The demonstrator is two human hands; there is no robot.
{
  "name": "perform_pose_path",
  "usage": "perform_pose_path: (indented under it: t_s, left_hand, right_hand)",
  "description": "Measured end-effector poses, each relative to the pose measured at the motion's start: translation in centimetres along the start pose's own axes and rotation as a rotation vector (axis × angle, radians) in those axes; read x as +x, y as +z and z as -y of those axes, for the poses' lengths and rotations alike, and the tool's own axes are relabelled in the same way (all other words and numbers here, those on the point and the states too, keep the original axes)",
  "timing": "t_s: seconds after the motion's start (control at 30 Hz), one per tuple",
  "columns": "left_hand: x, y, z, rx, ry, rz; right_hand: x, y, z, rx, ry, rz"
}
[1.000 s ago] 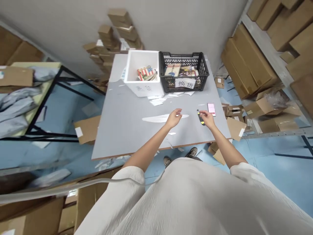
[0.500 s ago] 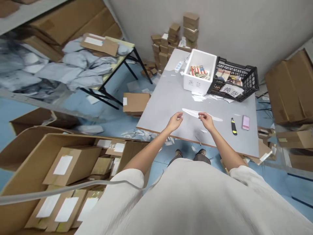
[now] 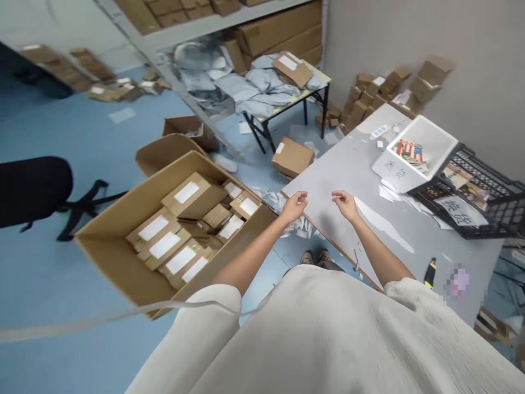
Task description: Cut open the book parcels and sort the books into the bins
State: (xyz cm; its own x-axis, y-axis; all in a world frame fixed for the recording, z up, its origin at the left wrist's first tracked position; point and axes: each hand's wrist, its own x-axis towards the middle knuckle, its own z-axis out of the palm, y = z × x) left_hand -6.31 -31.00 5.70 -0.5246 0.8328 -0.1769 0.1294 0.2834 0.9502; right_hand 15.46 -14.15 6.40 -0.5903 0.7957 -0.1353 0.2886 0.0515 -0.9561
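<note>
My left hand point(image 3: 295, 207) is raised at the near edge of the grey table point(image 3: 328, 189), fingers loosely bent and holding nothing. Over the tabletop, my right hand point(image 3: 345, 206) has its fingers half curled, also without anything in them. A gap separates the two hands. Just right of my right hand, a long white patch point(image 3: 383, 224) shows on the table surface. Farther right lies a black and yellow utility knife point(image 3: 430, 273), beside a blurred pinkish item point(image 3: 459, 282).
Left of me stands a large open carton point(image 3: 110, 251) containing several labelled boxes. On the table are a white foam box point(image 3: 443, 145) and a black crate point(image 3: 504, 210). Grey parcels point(image 3: 262, 82) lie on a side table. A black chair point(image 3: 35, 189) is at far left.
The view has swung left, bringing the large carton and the chair further into sight. Both hands now sit over the table's left part, a little farther apart from each other.
</note>
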Motion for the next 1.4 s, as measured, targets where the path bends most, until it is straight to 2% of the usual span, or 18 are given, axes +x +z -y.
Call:
perform_pose_path:
  t_s: [0.1, 0.2, 0.37, 0.5, 0.73, 0.93, 1.03, 1.2, 1.4]
  left_hand:
    - [-1.5, -2.3, 0.9, 0.013, -0.042, -0.100]
    - [-3.7, -3.8, 2.2, 0.004, -0.093, -0.183]
    - [-7.5, -6.1, 4.3, -0.028, -0.198, -0.274]
    - [-9.7, -8.9, 5.3, -0.059, -0.235, -0.353]
    - [-12.6, -14.9, 7.8, -0.078, -0.266, -0.478]
    - [-14.4, -21.6, 12.3, -0.126, -0.300, -0.523]
    - [-15.1, -24.2, 14.6, -0.158, -0.336, -0.520]
    - [-15.3, -26.0, 17.5, -0.176, -0.374, -0.494]
    - [-13.9, -25.5, 19.9, -0.129, -0.422, -0.389]
  right_hand:
    - [2.1, 2.9, 0.0, 0.011, -0.037, 0.109]
    - [3.3, 5.8, -0.3, 0.009, -0.059, 0.208]
    - [3.6, 10.5, 0.0, -0.004, -0.088, 0.372]
    - [3.5, 14.4, 1.1, -0.057, -0.092, 0.467]
    - [3.5, 22.7, 3.4, -0.137, -0.135, 0.587]
    - [3.1, 30.7, 5.4, -0.161, -0.175, 0.620]
    - [2.6, 34.1, 5.5, -0.194, -0.149, 0.649]
    - [2.0, 37.7, 4.2, -0.337, -0.042, 0.690]
    - [3.9, 40.2, 1.7, -0.637, 0.100, 0.700]
